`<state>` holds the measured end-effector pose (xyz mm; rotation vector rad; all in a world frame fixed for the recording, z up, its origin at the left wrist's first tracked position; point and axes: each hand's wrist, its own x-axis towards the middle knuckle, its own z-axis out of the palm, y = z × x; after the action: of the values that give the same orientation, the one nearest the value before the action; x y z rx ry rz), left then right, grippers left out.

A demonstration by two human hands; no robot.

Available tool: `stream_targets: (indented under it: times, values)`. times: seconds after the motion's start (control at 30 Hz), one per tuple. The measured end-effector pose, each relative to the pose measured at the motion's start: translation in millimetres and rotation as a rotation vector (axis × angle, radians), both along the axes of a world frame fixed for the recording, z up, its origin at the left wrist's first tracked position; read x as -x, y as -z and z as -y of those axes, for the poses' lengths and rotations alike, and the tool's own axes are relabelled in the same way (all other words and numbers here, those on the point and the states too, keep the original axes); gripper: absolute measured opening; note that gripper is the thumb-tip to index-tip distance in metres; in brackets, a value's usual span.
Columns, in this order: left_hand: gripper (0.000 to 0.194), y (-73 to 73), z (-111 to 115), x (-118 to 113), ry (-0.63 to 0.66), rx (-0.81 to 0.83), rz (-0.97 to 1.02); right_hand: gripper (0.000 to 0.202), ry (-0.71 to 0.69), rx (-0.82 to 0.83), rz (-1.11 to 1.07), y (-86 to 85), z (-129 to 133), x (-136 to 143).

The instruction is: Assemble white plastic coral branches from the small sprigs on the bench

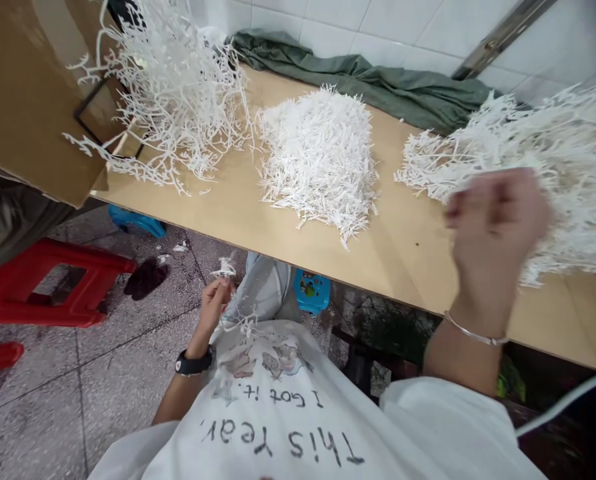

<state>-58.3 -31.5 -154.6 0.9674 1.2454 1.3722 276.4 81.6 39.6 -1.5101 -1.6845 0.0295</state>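
Observation:
My left hand, low in front of the table edge by my lap, is closed in a pinch on a white branched plastic sprig. More thin white twigs show just below it, against my shirt. My right hand is raised over the right part of the table, in front of a heap of long white branched sprigs. Its fingers look curled but are smeared by motion, so what they hold, if anything, cannot be made out. A dense pile of short white sprigs lies mid-table.
A tangle of white branches stands at the table's left, beside a cardboard box. Green cloth lies along the tiled wall. Below are a red stool, a blue stool and a dark shoe-like item.

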Motion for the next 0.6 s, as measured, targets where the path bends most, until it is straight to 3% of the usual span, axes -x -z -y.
stream_targets:
  times: [0.1,0.17,0.23,0.3,0.37,0.43,0.53,0.6]
  values:
    - [0.041,-20.4,-2,2,0.020,-0.025,0.050,0.019,-0.049,0.175,0.237,30.4,-34,3]
    - [0.043,-35.3,-3,0,0.056,-0.052,0.061,0.021,-0.007,0.253,0.297,46.5,-56,3]
    - [0.042,-47.9,-4,-5,0.104,-0.076,0.055,0.033,0.107,0.279,0.346,54.3,-66,7]
    - [0.039,-58.0,-4,-10,0.221,-0.096,0.043,0.042,0.122,0.249,0.315,52.8,-59,18]
    - [0.039,-66.4,-5,-18,0.403,-0.142,0.008,0.045,-0.065,0.180,0.149,44.8,-38,37]
    - [0.041,-74.6,-7,-25,0.563,-0.208,-0.031,0.046,-0.381,0.179,-0.064,34.8,-9,60]
    - [0.040,-88.2,-13,-36,0.671,-0.288,-0.088,0.051,-0.897,0.484,-0.176,23.2,26,89]
    - [0.038,-97.2,-16,-41,0.700,-0.337,-0.180,0.052,-1.075,0.692,-0.205,19.6,37,98]
